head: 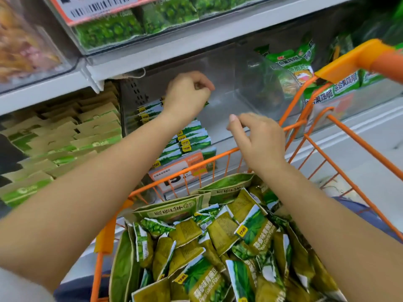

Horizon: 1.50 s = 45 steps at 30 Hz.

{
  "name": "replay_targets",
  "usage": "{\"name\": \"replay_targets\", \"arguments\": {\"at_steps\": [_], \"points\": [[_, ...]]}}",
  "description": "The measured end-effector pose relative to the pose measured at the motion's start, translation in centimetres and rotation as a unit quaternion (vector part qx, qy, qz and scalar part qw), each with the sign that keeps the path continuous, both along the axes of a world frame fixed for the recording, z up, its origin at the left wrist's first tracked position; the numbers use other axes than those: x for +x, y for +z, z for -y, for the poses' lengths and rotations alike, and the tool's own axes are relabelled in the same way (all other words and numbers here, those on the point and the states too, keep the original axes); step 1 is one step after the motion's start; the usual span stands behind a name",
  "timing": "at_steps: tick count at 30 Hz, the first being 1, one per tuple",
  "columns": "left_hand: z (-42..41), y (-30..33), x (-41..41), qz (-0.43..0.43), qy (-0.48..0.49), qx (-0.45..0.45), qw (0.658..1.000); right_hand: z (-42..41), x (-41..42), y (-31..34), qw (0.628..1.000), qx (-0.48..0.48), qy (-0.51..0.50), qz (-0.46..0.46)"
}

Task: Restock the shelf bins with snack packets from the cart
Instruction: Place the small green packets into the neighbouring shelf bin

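An orange wire cart (196, 164) holds a heap of green pea snack packets (218, 247). Behind its front rim a clear shelf bin (250, 83) contains a row of the same packets (192, 138) along its left side; its right side is bare. My left hand (187, 94) is inside the bin above that row, with its fingers curled. A small green packet corner (206, 103) pokes out below them, and the rest of that packet is hidden. My right hand (255, 136) hovers over the cart's front rim, fingers loosely curled and holding nothing.
An orange price tag (178, 168) hangs on the bin front. Brown-and-green packets (65, 138) fill the left bin. Green packets (290, 62) fill the right bin. The shelf above (152, 59) carries more green bags (120, 27). The cart's orange handle (359, 59) juts in at the right.
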State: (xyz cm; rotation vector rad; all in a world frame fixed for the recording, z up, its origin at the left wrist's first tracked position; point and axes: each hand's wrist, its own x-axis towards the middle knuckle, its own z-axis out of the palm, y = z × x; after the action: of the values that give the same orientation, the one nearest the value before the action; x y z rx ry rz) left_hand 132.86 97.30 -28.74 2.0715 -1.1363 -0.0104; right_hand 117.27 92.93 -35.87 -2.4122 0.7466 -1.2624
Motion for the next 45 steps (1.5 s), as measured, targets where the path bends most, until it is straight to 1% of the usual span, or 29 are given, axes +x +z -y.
{"name": "replay_targets", "arguments": {"at_steps": [1,4,6,7,9,10,11,12,13,15,17,19,22,24,26,27,29,33,35,38,42,43,44,45], "points": [[-2.0,0.7,-1.7,0.000,-0.042,-0.010,0.999,-0.5,-0.1,0.8,0.999,0.040,0.017,0.005],[-8.4,1.1,-6.4,0.002,-0.121,-0.019,0.993,-2.0,-0.9,3.4,0.997,0.060,0.036,-0.009],[-11.8,0.0,-8.4,-0.039,-0.144,0.017,0.989,-2.6,-1.5,4.9,0.990,0.102,0.058,-0.076],[-13.1,-0.8,-9.0,-0.065,-0.153,0.055,0.984,-2.8,-1.9,5.3,0.980,0.127,0.074,-0.136],[-14.5,-2.6,-9.7,-0.101,-0.177,0.172,0.964,-3.1,-2.8,5.3,0.940,0.173,0.115,-0.270],[-14.6,-3.4,-10.0,-0.087,-0.189,0.239,0.949,-3.1,-3.2,5.0,0.914,0.214,0.139,-0.316],[-14.4,-4.1,-10.5,-0.053,-0.201,0.294,0.933,-3.1,-3.6,4.6,0.886,0.266,0.161,-0.345],[-14.0,-4.7,-11.0,-0.023,-0.209,0.334,0.919,-3.1,-3.9,4.2,0.861,0.317,0.175,-0.358],[-13.6,-5.3,-11.5,-0.013,-0.212,0.358,0.909,-3.0,-4.0,3.8,0.845,0.352,0.179,-0.360],[-12.7,-6.4,-12.2,-0.044,-0.209,0.369,0.905,-2.9,-4.3,3.3,0.838,0.376,0.180,-0.352],[-12.2,-7.4,-12.5,-0.093,-0.202,0.370,0.902,-2.9,-4.5,3.1,0.844,0.377,0.192,-0.331],[-12.2,-7.8,-12.4,-0.141,-0.207,0.346,0.904,-2.9,-4.7,3.4,0.851,0.401,0.213,-0.265],[-12.9,-6.6,-10.9,-0.244,-0.183,0.226,0.925,-2.7,-4.7,4.1,0.860,0.442,0.207,-0.151],[-13.7,-4.9,-9.2,-0.308,-0.140,0.144,0.930,-2.5,-4.8,4.3,0.845,0.473,0.211,-0.133],[-14.5,-3.4,-7.7,-0.348,-0.107,0.094,0.927,-2.7,-5.1,4.4,0.813,0.499,0.247,-0.172],[-14.7,-2.7,-7.3,-0.355,-0.100,0.079,0.926,-2.9,-5.3,4.4,0.798,0.503,0.268,-0.196],[-14.8,-2.1,-7.0,-0.360,-0.094,0.057,0.926,-2.9,-5.2,4.2,0.791,0.499,0.281,-0.217],[-13.9,-2.1,-6.9,-0.365,-0.085,0.029,0.927,-2.7,-5.1,4.0,0.815,0.491,0.262,-0.164],[-13.2,-2.4,-7.2,-0.379,-0.102,0.025,0.920,-2.5,-5.3,3.9,0.813,0.497,0.269,-0.137],[-11.9,-2.7,-8.0,-0.351,-0.134,0.033,0.926,-2.0,-5.6,3.9,0.825,0.478,0.269,-0.133],[-10.7,-2.9,-7.8,-0.359,-0.130,0.006,0.924,-1.7,-6.1,4.4,0.823,0.485,0.280,-0.098],[-10.4,-2.8,-7.7,-0.364,-0.127,0.001,0.923,-1.7,-6.1,4.7,0.831,0.478,0.273,-0.079],[-10.2,-2.7,-7.6,-0.367,-0.125,-0.004,0.922,-1.6,-6.0,4.8,0.851,0.456,0.257,-0.048],[-10.0,-2.4,-7.5,-0.368,-0.126,-0.013,0.921,-1.5,-5.8,5.0,0.884,0.411,0.224,-0.011]]}}
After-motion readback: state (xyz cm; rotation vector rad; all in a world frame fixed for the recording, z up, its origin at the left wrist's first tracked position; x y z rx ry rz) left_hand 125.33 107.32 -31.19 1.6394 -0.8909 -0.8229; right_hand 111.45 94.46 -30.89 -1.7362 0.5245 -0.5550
